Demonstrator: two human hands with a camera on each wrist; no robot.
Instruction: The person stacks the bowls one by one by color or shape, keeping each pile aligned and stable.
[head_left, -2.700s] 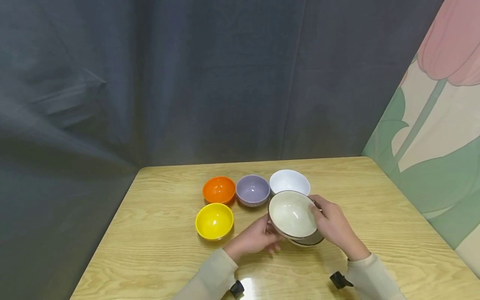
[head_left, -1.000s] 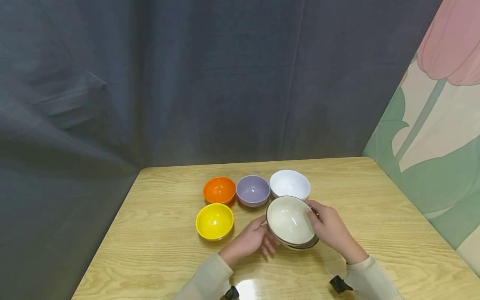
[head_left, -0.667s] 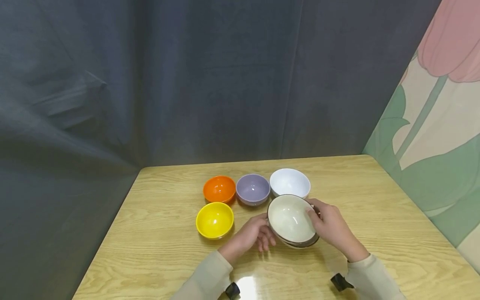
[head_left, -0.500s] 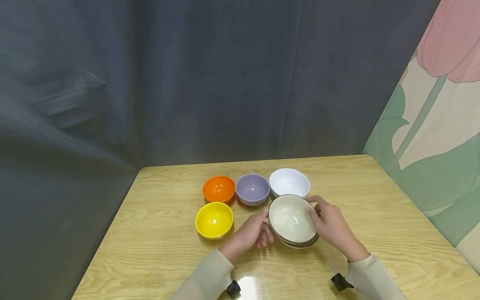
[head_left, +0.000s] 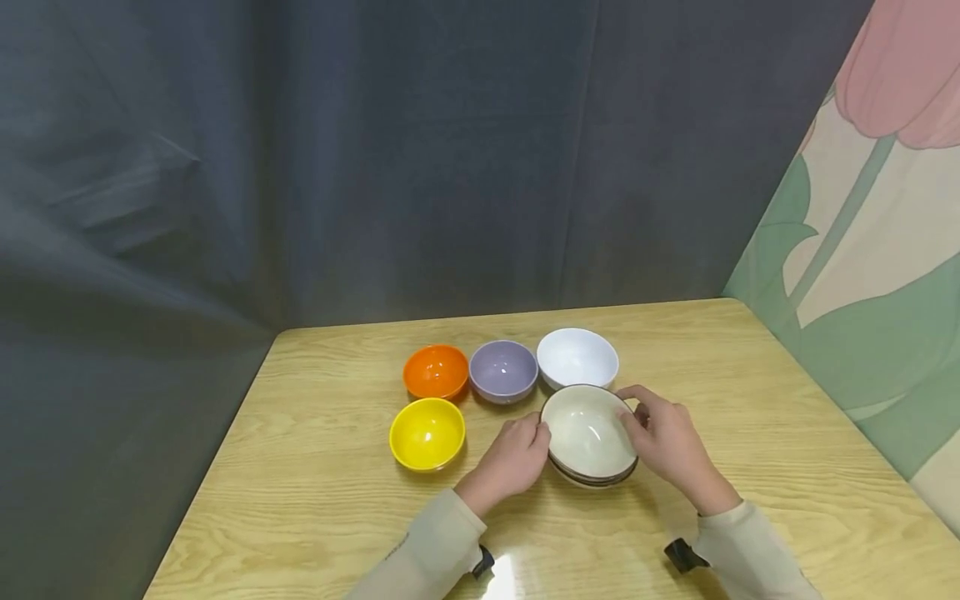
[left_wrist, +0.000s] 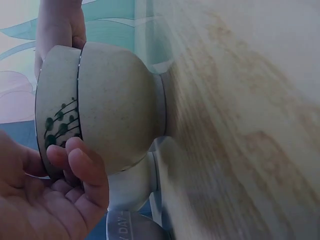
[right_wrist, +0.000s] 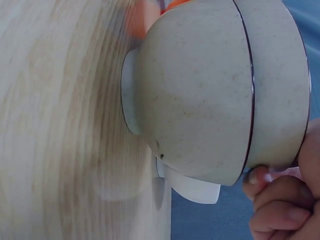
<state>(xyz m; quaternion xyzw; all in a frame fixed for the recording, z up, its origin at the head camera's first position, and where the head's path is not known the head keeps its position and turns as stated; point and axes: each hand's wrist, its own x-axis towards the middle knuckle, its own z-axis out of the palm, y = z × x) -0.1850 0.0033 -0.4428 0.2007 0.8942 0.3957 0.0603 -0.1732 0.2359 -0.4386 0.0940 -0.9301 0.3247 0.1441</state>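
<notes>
Two cream bowls with dark brown rims stand nested near the middle of the table. The upper bowl [head_left: 588, 429], with a green plant print on its side in the left wrist view, sits partly inside the lower bowl [right_wrist: 195, 90]. The lower one's foot is on the wood. My left hand [head_left: 513, 458] grips the upper bowl's left edge, thumb at the rim and fingers curled against the outside. From the right, my right hand [head_left: 667, 442] pinches the opposite edge, thumb inside the rim. Most of the lower bowl is hidden from above.
Behind the nested pair is a white bowl [head_left: 577, 358], very close to it. A purple bowl [head_left: 503, 371] and an orange bowl [head_left: 436, 372] continue that row leftward, with a yellow bowl [head_left: 427, 435] in front. A dark curtain [head_left: 435, 167] hangs behind the wooden table [head_left: 300, 500].
The upper bowl has come down into the lower one, and their rims now line up more closely. My left hand's loose fingers have drawn in, its thumb now over the rim.
</notes>
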